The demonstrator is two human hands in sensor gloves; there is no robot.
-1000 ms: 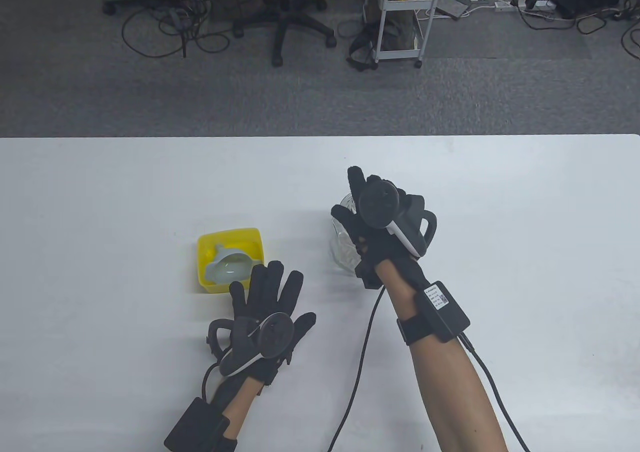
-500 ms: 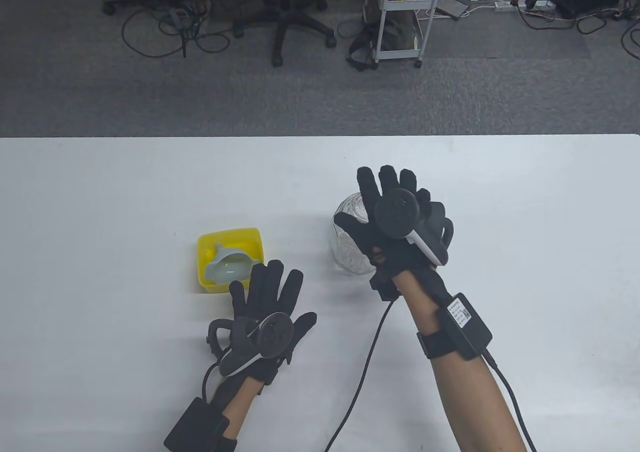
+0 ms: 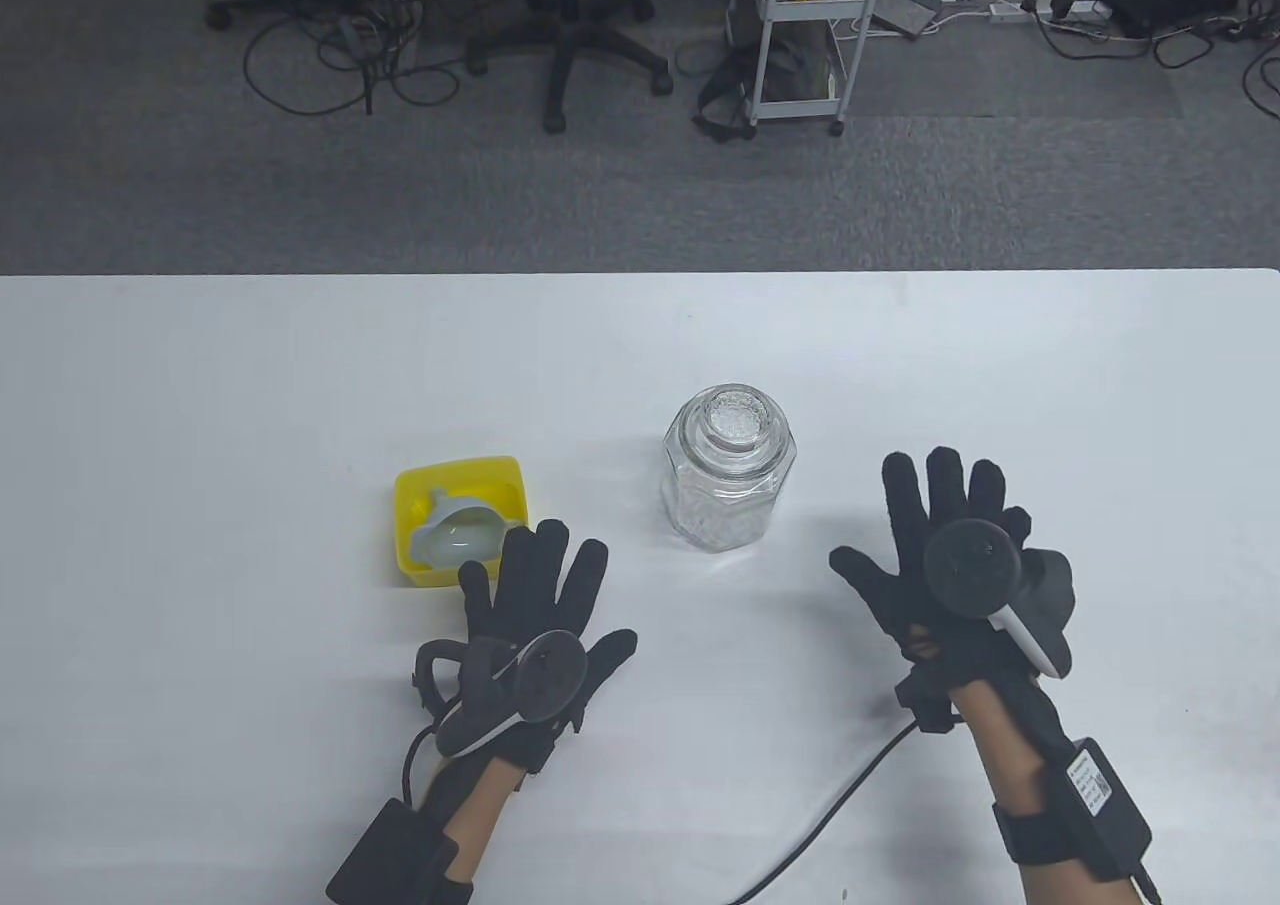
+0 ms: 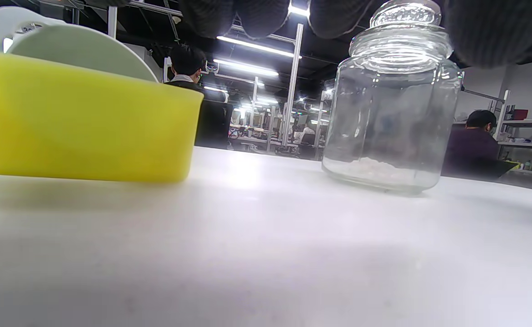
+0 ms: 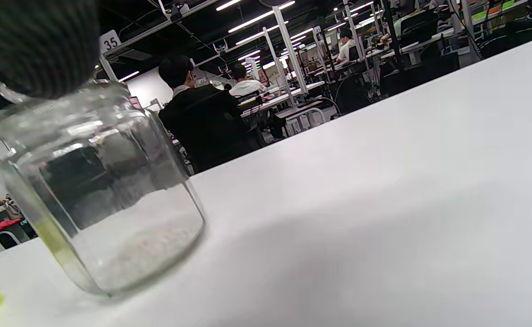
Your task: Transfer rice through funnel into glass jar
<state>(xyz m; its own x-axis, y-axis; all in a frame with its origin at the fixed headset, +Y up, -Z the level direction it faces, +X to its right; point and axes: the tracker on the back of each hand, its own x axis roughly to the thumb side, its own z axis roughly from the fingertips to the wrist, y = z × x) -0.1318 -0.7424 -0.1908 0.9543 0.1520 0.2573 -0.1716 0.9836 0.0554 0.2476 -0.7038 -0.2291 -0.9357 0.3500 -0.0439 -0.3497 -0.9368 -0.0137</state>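
A clear faceted glass jar (image 3: 728, 480) stands upright mid-table with its glass lid on and a thin layer of white rice at the bottom (image 4: 375, 169); it also shows in the right wrist view (image 5: 97, 200). A yellow tub (image 3: 458, 530) to its left holds a pale green funnel (image 3: 462, 532) lying on its side. My left hand (image 3: 540, 595) rests flat and empty on the table just right of the tub. My right hand (image 3: 930, 545) is spread, empty, on the table to the right of the jar.
The white table (image 3: 200, 395) runs to a far edge, with grey carpet, an office chair (image 3: 575, 15) and a white cart (image 3: 800, 35) beyond. Glove cables trail off the near edge.
My right hand let go of the jar's lid, opened its fingers and drew back to the right and toward me. The jar stays in place. My left hand has not moved.
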